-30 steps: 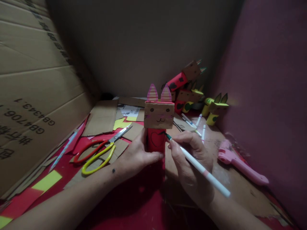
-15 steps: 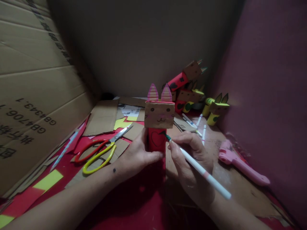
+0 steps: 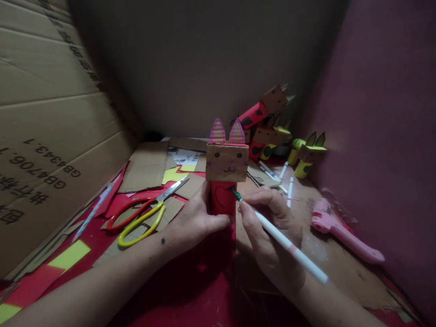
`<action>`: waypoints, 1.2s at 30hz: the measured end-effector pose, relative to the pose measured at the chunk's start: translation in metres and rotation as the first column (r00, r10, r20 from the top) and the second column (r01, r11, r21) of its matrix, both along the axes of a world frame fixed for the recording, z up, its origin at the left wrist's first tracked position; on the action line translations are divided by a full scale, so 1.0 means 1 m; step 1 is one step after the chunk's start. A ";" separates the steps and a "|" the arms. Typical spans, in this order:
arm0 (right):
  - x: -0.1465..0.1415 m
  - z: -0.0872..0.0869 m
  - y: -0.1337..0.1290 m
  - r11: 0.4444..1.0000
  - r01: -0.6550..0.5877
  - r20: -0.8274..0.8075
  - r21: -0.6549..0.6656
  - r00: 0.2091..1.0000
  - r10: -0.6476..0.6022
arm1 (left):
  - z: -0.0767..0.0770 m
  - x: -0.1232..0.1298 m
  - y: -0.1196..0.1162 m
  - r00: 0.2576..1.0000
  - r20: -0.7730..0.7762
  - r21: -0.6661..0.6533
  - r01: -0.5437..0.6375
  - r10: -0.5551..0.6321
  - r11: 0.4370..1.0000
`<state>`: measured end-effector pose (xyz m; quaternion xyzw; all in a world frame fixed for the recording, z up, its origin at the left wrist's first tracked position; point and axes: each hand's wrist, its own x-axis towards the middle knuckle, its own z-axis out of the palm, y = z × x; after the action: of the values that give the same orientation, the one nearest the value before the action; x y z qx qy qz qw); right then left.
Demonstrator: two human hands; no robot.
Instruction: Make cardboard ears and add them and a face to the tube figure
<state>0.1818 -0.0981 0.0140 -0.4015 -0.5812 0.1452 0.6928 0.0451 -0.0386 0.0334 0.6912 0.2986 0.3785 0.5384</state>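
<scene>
A cardboard cat figure (image 3: 227,162) stands upright in front of me, with pink striped ears, a drawn face and a red paper body. My left hand (image 3: 204,218) is closed around the lower body, thumb across its base. Between the thumb and fingers of my right hand (image 3: 272,227) is a white marker pen (image 3: 289,247) with a dark green tip. That tip touches the red body at the upper right of a drawn heart outline (image 3: 223,196), where a small dark patch shows.
Scissors (image 3: 160,202) with red and yellow handles lie open at the left, among cardboard (image 3: 145,168) and paper scraps (image 3: 70,255). A pink glue gun (image 3: 347,234) is at the right. Several similar figures (image 3: 272,100) and loose markers (image 3: 290,191) sit behind. A large carton wall (image 3: 54,122) rises left.
The dark patch in the heart's upper right looks slightly larger. Both hands, the figure and the pen are nearly where they were.
</scene>
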 end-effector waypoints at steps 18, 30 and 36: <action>0.001 -0.005 -0.002 0.997 -0.065 0.004 -0.031 0.998 0.065 | 0.001 0.000 0.000 0.999 0.028 -0.012 0.023 -0.022 1.000; 0.002 0.001 0.000 0.999 -0.041 -0.039 0.028 0.998 0.042 | 0.010 0.002 -0.003 1.000 0.000 -0.038 -0.031 0.031 0.999; 0.001 0.001 0.000 1.000 -0.004 -0.014 0.019 1.000 0.005 | 0.008 0.001 -0.002 1.000 -0.015 -0.014 -0.026 0.026 1.000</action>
<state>0.1826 -0.0980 0.0152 -0.3927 -0.5786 0.1440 0.7002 0.0460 -0.0403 0.0416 0.6863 0.3142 0.3780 0.5361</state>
